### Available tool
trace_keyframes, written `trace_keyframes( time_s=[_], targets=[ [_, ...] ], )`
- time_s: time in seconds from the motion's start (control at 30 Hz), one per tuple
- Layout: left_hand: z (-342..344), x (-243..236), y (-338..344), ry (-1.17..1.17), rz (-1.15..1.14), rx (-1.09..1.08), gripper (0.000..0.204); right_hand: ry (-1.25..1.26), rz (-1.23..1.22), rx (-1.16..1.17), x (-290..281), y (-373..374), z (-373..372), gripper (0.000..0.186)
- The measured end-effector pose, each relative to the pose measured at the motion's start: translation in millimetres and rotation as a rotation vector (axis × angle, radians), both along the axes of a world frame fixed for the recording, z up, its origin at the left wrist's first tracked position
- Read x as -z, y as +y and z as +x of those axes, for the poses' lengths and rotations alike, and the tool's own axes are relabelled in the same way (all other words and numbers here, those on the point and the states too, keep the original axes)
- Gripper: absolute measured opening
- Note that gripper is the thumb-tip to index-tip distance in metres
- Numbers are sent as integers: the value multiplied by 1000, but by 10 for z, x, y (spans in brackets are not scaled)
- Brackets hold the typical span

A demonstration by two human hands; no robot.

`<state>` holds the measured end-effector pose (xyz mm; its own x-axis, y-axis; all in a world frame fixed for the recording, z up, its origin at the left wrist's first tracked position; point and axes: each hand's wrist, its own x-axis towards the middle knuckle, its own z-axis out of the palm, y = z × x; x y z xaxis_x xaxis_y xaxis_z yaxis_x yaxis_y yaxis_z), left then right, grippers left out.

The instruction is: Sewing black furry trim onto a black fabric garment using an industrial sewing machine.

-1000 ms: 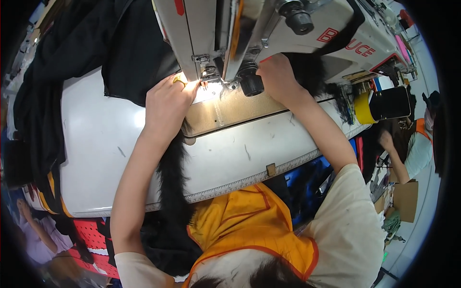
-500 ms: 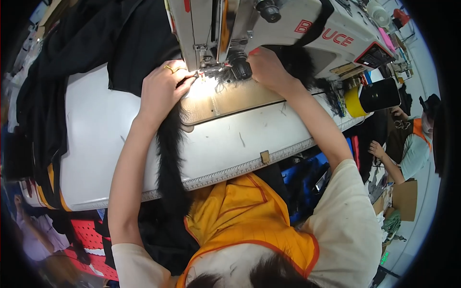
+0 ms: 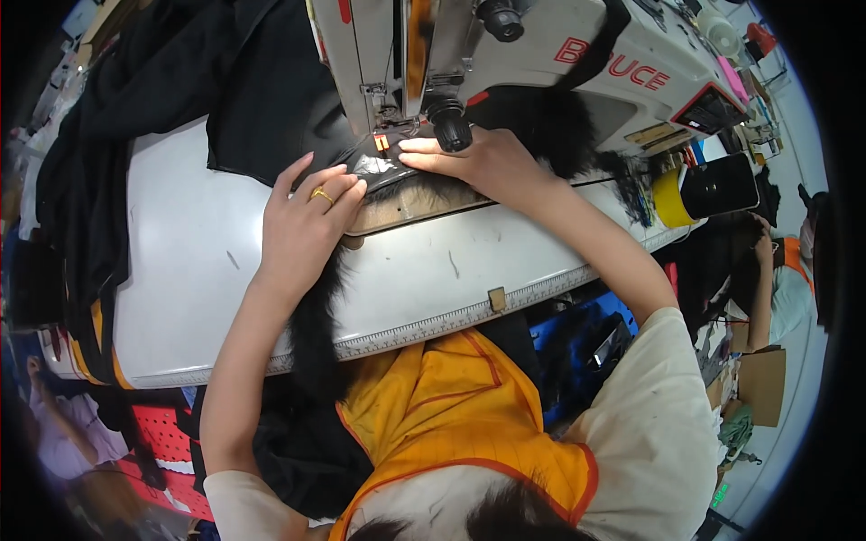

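Observation:
Black fabric (image 3: 271, 117) lies on the sewing machine's (image 3: 541, 59) bed, its shiny edge under the needle area. My left hand (image 3: 311, 216), with a ring on one finger, rests on this edge just left of the needle, fingers spread. From the right, my right hand (image 3: 496, 167) reaches in, fingers stretched out flat on the fabric close beside the presser foot (image 3: 383, 126). A strip of black fur trim (image 3: 316, 338) passes beneath my left wrist and hangs over the table's front edge. More black fur (image 3: 573, 135) is bunched beyond my right hand, under the machine arm.
A measuring tape (image 3: 433, 326) runs along the front edge of the white table (image 3: 180, 270). At the right stands a yellow and black cup (image 3: 672, 194). A co-worker (image 3: 789, 293) sits farther right; another person (image 3: 68, 424) is at far left. Dark garments drape the table's left side.
Black fabric now covers the bare lit plate around the needle. My left hand has drawn nearer and spread its fingers; my right hand has come out from behind the knob toward the needle.

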<state>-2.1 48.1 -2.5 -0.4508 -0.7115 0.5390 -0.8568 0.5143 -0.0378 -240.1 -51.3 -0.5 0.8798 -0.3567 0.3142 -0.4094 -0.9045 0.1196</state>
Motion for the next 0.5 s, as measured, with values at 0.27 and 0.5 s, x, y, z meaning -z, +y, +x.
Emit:
trace_keyframes(
  time_s=[0.27,0.5],
  targets=[
    [75,-139,-232,-55,-19,156,19,-73,301,-40,-243,-68,11,22],
    [164,-171,-426,-147,68,70,25,377,315,319,-471,-124,195,21]
  ],
)
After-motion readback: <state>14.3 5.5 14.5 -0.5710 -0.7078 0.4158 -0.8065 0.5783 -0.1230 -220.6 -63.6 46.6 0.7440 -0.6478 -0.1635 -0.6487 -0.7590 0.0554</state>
